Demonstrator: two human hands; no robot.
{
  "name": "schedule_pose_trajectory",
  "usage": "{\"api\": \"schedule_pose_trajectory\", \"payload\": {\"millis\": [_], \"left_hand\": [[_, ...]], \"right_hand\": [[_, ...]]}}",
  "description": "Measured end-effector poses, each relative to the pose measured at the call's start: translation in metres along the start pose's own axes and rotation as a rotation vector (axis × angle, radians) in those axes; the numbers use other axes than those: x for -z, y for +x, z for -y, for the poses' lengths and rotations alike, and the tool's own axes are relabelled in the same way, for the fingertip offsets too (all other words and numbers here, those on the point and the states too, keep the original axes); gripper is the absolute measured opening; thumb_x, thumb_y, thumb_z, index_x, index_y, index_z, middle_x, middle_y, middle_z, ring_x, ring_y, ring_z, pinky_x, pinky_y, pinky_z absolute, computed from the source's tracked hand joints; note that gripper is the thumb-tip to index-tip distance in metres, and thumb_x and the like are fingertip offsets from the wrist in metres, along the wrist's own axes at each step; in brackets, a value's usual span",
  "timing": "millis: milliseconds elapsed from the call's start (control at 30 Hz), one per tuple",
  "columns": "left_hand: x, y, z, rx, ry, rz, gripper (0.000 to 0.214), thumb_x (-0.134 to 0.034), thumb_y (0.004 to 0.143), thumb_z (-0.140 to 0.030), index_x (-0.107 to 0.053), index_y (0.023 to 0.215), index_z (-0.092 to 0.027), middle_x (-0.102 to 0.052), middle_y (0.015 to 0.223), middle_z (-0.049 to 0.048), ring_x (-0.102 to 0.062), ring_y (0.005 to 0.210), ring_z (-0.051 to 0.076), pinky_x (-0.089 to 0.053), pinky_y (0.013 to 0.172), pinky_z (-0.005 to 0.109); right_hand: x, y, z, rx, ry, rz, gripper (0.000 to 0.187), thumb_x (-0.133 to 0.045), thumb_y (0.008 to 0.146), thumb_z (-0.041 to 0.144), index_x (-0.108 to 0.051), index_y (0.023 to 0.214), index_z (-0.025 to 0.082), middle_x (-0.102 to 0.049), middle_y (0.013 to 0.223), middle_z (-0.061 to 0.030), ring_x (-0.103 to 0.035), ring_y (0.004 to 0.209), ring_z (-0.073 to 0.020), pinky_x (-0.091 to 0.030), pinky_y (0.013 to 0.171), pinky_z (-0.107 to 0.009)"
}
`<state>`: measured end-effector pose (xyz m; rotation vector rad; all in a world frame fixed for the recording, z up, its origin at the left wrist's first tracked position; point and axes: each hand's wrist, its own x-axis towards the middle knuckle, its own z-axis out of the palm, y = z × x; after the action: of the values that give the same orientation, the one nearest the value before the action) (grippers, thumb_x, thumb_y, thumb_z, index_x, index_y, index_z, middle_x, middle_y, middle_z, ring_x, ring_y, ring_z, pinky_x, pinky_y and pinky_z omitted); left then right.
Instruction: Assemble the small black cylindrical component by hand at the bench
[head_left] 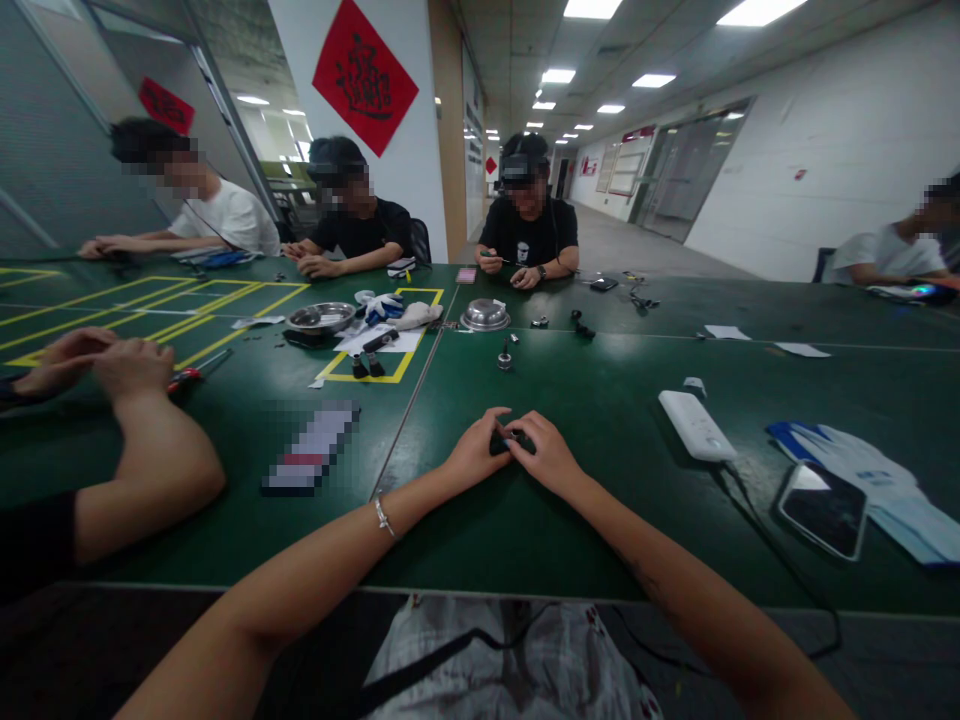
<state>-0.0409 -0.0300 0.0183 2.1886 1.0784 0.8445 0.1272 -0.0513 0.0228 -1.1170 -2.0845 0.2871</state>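
Observation:
My left hand [478, 450] and my right hand [546, 452] meet on the green table [600, 500] just in front of me. Both are closed around one small black part [504, 441] held between their fingertips. A thin bracelet [384, 517] sits on my left wrist. Most of the part is hidden by my fingers. A small upright metal piece [505, 357] stands farther out on the table, apart from my hands.
To my right lie a white power bank [695, 424] with its cable, a dark phone [825, 508] and white-blue gloves [862, 470]. Two metal bowls [484, 315] [321, 318] sit mid-table. A co-worker's arms [135, 420] rest at my left; other people sit across.

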Motion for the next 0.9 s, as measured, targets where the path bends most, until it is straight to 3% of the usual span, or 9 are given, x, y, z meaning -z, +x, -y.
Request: {"api": "schedule_pose_trajectory", "payload": {"millis": [167,333,400,500,567,700,800,900], "left_hand": [[-0.001,0.000,0.000,-0.018,0.010,-0.005,0.061,-0.061,0.070,-0.014,-0.036,0.125,-0.016,-0.060,0.094,0.0043,-0.058,0.090,0.020,-0.045,0.087,0.037],[-0.002,0.002,-0.003,-0.131,0.070,-0.096,0.087,-0.068,0.070,-0.021,-0.015,0.139,-0.016,-0.056,0.116,0.0097,-0.049,0.113,0.024,-0.034,0.101,0.044],[-0.002,0.003,-0.005,-0.171,0.081,-0.025,0.070,-0.062,0.077,-0.021,-0.025,0.136,-0.020,-0.058,0.115,0.0073,-0.051,0.111,0.021,-0.037,0.099,0.040],[0.002,0.008,-0.006,-0.211,0.111,0.122,0.034,-0.053,0.083,-0.020,-0.051,0.117,-0.023,-0.062,0.108,0.0046,-0.057,0.100,0.018,-0.043,0.091,0.033],[0.008,0.017,-0.002,-0.209,0.160,0.159,0.026,-0.053,0.084,-0.021,-0.057,0.109,-0.023,-0.063,0.106,0.0039,-0.059,0.097,0.017,-0.044,0.088,0.030],[0.040,0.053,0.019,-0.028,0.425,0.132,0.024,-0.059,0.078,-0.023,-0.062,0.101,-0.027,-0.067,0.098,-0.0009,-0.060,0.092,0.016,-0.044,0.084,0.025],[0.077,0.082,0.040,0.090,0.559,0.041,0.020,-0.064,0.071,-0.022,-0.067,0.091,-0.025,-0.068,0.091,0.0027,-0.057,0.096,0.023,-0.041,0.087,0.031],[0.109,0.095,0.061,0.210,0.666,-0.076,0.017,-0.062,0.071,-0.023,-0.069,0.086,-0.022,-0.068,0.093,0.0065,-0.047,0.111,0.029,-0.032,0.095,0.039]], "right_hand": [[0.001,-0.001,0.001,-0.017,-0.014,-0.035,0.032,-0.057,0.080,0.025,-0.053,0.111,0.018,-0.054,0.094,-0.0072,-0.052,0.087,-0.0205,-0.043,0.078,-0.035],[0.009,-0.003,-0.001,-0.052,0.058,-0.224,0.037,-0.038,0.090,0.027,-0.040,0.126,0.018,-0.048,0.103,-0.0093,-0.051,0.087,-0.0194,-0.044,0.080,-0.036],[0.011,-0.004,-0.005,-0.067,0.081,-0.287,0.036,-0.034,0.091,0.027,-0.040,0.126,0.018,-0.047,0.103,-0.0096,-0.050,0.089,-0.0199,-0.044,0.080,-0.036],[0.014,-0.004,-0.009,-0.087,0.106,-0.344,0.036,-0.033,0.091,0.026,-0.041,0.125,0.019,-0.046,0.102,-0.0093,-0.049,0.091,-0.0204,-0.043,0.081,-0.037],[0.014,-0.004,-0.011,-0.094,0.125,-0.370,0.036,-0.033,0.091,0.026,-0.041,0.125,0.019,-0.046,0.102,-0.0092,-0.048,0.091,-0.0202,-0.043,0.082,-0.037],[0.013,-0.002,-0.012,-0.101,0.142,-0.357,0.034,-0.033,0.091,0.025,-0.042,0.123,0.019,-0.046,0.102,-0.0092,-0.049,0.090,-0.0198,-0.043,0.080,-0.036],[0.012,-0.001,-0.014,-0.110,0.135,-0.337,0.033,-0.033,0.091,0.024,-0.043,0.122,0.020,-0.046,0.102,-0.0091,-0.049,0.090,-0.0197,-0.044,0.079,-0.036],[0.013,-0.001,-0.016,-0.114,0.117,-0.340,0.032,-0.033,0.090,0.024,-0.046,0.119,0.020,-0.046,0.102,-0.0091,-0.049,0.091,-0.0199,-0.043,0.081,-0.037]]}}
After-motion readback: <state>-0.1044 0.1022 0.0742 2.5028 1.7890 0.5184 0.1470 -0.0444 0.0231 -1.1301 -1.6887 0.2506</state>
